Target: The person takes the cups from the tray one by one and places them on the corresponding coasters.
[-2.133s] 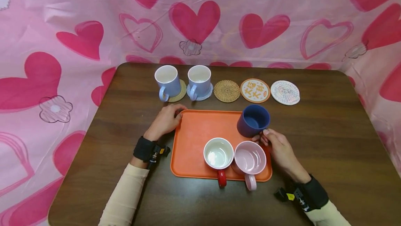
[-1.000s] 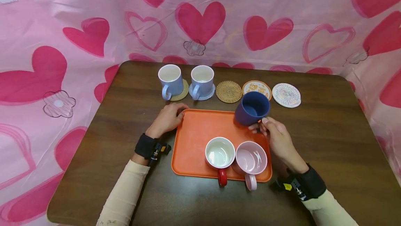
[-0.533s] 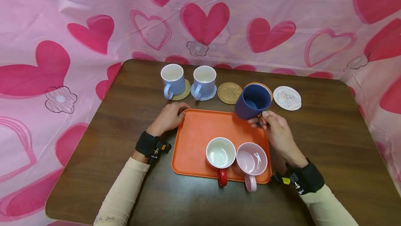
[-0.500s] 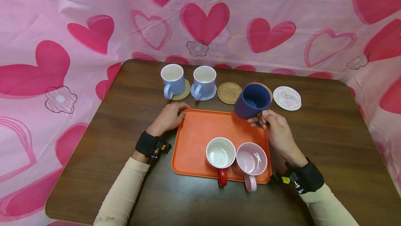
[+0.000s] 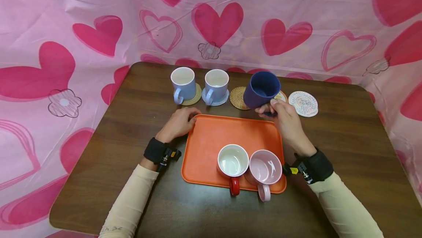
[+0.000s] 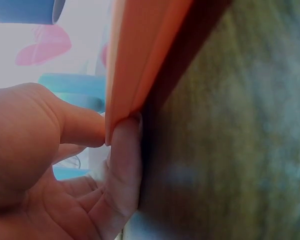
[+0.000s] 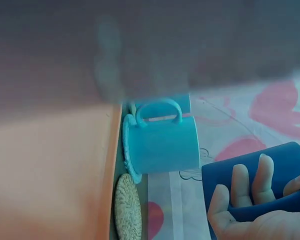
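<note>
My right hand (image 5: 286, 121) grips a dark blue mug (image 5: 258, 93) by its handle. Tilted slightly, the mug overlaps the woven straw coaster (image 5: 238, 98) and partly hides the orange-rimmed coaster (image 5: 281, 96). In the right wrist view, fingers curl through the handle against the blue wall (image 7: 225, 175). At the far left corner of the orange tray (image 5: 211, 131), my left hand (image 5: 177, 125) pinches the rim; the left wrist view has the thumb on one face and a finger under the tray edge (image 6: 135, 60). A white mug with red handle (image 5: 233, 163) and a pink mug (image 5: 265, 168) stand on the tray.
Two light blue mugs stand at the back left, one (image 5: 184, 86) on a tan coaster (image 5: 195, 97), the other (image 5: 216, 84) on a pale blue coaster (image 5: 224, 100). A white speckled coaster (image 5: 303, 103) lies at the right end of the row. Heart-patterned cloth (image 5: 250, 22) hangs behind the table.
My right hand has lifted the blue mug off the tray and carried it back toward the coasters, lately a little left. The left hand has stayed at the tray corner.
</note>
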Demonstrator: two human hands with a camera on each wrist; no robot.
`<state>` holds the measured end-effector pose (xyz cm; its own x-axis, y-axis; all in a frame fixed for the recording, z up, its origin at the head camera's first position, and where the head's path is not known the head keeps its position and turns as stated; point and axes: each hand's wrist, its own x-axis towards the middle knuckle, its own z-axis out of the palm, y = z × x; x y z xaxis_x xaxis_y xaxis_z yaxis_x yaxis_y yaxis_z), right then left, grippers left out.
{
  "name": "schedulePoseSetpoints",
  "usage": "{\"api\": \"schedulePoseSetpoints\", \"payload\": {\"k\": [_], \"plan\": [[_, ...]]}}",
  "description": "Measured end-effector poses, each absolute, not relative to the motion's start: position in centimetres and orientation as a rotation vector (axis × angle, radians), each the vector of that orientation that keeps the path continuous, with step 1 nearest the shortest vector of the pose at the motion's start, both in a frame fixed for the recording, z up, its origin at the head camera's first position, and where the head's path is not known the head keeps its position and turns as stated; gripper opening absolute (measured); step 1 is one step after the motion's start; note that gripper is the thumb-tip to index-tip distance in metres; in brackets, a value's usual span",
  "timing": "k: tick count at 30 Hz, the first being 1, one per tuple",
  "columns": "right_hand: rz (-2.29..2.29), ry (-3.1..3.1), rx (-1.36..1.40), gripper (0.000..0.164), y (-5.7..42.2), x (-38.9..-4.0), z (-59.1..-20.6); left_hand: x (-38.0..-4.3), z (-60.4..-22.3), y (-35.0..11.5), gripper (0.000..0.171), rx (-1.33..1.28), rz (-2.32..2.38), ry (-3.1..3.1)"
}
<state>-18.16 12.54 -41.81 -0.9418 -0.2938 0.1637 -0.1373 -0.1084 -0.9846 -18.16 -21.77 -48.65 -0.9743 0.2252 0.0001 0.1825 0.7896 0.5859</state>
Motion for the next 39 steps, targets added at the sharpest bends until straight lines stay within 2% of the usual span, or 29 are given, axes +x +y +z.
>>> {"api": "schedulePoseSetpoints", "payload": {"k": [6,17,26,39], "plan": [[-2.185,2.028,-0.497,0.04,12.3,-19.4,-41.5,-18.2,-48.6,-21.8,0.027,0.34,0.926,2.909],[-2.201,1.935,-0.45,0.034,11.4,-22.0,-41.7,-18.2,-48.4,-21.9,0.027,0.319,0.922,2.912],[-2.253,1.836,-0.376,0.034,10.9,-24.0,-43.1,-18.1,-48.2,-21.9,0.028,0.306,0.922,2.883],[-2.222,1.704,-0.255,0.038,10.2,-24.9,-44.7,-18.0,-48.1,-22.1,0.028,0.3,0.956,2.854]]}}
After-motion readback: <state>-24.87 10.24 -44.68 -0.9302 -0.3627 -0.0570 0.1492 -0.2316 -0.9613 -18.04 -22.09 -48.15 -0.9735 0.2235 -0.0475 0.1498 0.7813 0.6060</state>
